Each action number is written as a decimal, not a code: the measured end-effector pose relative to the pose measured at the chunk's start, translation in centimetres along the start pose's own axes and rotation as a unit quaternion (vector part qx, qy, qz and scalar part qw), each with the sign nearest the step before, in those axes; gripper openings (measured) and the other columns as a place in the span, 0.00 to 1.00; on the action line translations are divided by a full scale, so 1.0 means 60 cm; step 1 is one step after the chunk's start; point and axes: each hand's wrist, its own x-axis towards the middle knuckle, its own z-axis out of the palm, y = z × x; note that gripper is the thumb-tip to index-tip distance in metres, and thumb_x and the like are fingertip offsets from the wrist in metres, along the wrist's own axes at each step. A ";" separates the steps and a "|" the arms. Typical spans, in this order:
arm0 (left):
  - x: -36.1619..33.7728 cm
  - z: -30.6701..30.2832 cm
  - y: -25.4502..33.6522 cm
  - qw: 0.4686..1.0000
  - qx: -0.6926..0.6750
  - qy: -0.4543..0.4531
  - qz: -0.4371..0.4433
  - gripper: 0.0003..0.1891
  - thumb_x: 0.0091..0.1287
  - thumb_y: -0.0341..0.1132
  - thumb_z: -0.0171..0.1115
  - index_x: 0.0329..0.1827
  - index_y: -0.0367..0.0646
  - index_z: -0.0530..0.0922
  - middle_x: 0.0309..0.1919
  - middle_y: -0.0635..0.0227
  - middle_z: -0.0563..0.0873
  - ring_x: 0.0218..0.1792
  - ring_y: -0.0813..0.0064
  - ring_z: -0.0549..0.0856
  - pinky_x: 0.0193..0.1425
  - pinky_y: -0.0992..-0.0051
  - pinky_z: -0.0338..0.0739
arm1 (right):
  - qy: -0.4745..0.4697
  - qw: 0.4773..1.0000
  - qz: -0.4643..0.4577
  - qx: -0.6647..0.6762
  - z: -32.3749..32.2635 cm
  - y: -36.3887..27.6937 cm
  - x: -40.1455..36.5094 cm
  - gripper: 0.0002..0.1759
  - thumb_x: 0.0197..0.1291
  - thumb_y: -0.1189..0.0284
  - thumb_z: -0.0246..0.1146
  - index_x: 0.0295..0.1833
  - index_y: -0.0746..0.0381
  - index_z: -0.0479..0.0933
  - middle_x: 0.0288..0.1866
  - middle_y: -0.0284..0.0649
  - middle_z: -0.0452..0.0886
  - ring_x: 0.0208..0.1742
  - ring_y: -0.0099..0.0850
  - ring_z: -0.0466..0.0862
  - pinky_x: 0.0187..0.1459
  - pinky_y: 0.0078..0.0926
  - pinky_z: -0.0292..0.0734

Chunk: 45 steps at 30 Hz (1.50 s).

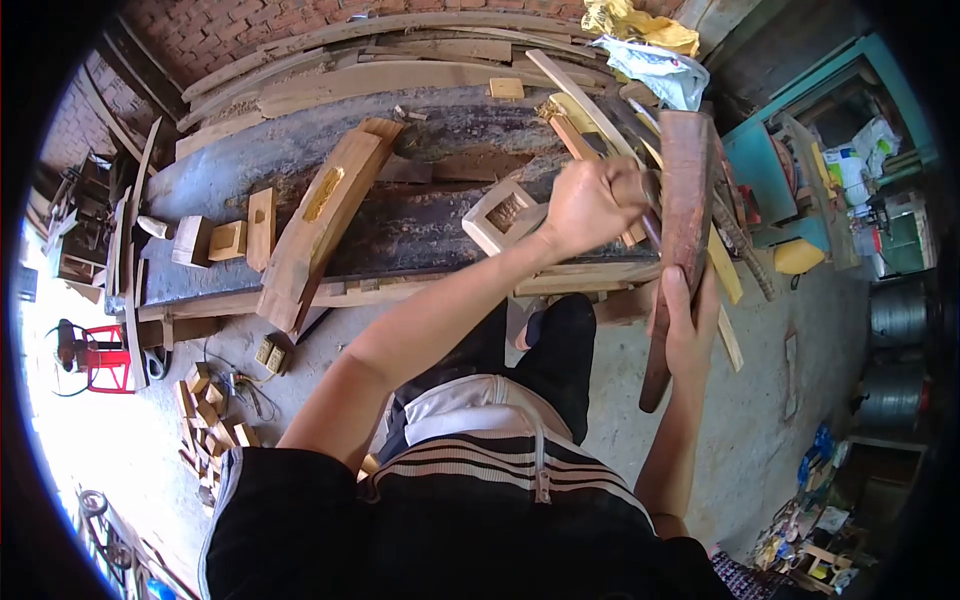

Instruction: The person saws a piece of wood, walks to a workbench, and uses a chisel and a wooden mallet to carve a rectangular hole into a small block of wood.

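Biggest thing in front of us is the table (230, 170), a rough dark slab cluttered with offcuts. On it lies a long pale beam (325, 215) with a slot cut in its face, running from about 7 o'clock up to 1 o'clock.

Next down is the dark reddish wooden club (686, 190), off at our 2 o'clock over the table's right end. Our right hand (688, 325) is wrapped around its lower half, fingers closed tight on it. Its long axis runs nearly straight from 6 to 12 o'clock, with the thin end poking down past the wrist and the broad end pointing away from us. It looks like dense hardwood, so we'd reckon it's heavy, rigid and top-loaded. Its sides look worn smooth, so a low grip on the narrow part seems right, with room to swing.

Just at 9 o'clock of the club, our left hand (585, 208) is clenched around a short tool handle (637, 187). We can't see the business end, so we can't tell exactly where it points. It looks light and stiff, and a full fist suits it.

A small square wooden frame (503, 215) sits just beside that fist, at its 9 o'clock.
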 end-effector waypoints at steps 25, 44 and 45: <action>0.081 -0.078 -0.016 0.984 -0.001 0.169 0.062 0.22 0.66 0.46 0.72 0.41 0.34 0.75 0.22 0.59 0.82 0.23 0.76 0.78 0.32 0.74 0.77 | 0.048 0.984 0.158 0.060 -0.015 0.077 -0.035 0.29 0.67 0.50 0.64 0.57 0.64 0.70 0.25 0.33 0.72 0.18 0.21 0.72 0.19 0.20 0.68; 0.081 -0.031 -0.014 0.991 0.052 0.078 0.092 0.21 0.66 0.45 0.71 0.44 0.37 0.74 0.30 0.46 0.86 0.33 0.45 0.87 0.38 0.61 0.82 | 0.084 0.984 -0.058 0.144 -0.029 -0.053 0.073 0.28 0.72 0.48 0.54 0.56 0.65 0.73 0.24 0.35 0.72 0.18 0.22 0.72 0.20 0.20 0.68; 0.079 -0.029 -0.015 0.992 0.049 0.068 0.089 0.20 0.66 0.45 0.71 0.45 0.37 0.74 0.30 0.46 0.86 0.34 0.44 0.87 0.38 0.61 0.82 | 0.085 0.984 -0.057 0.143 -0.023 -0.056 0.089 0.28 0.72 0.48 0.54 0.56 0.65 0.73 0.24 0.35 0.72 0.18 0.22 0.72 0.20 0.20 0.68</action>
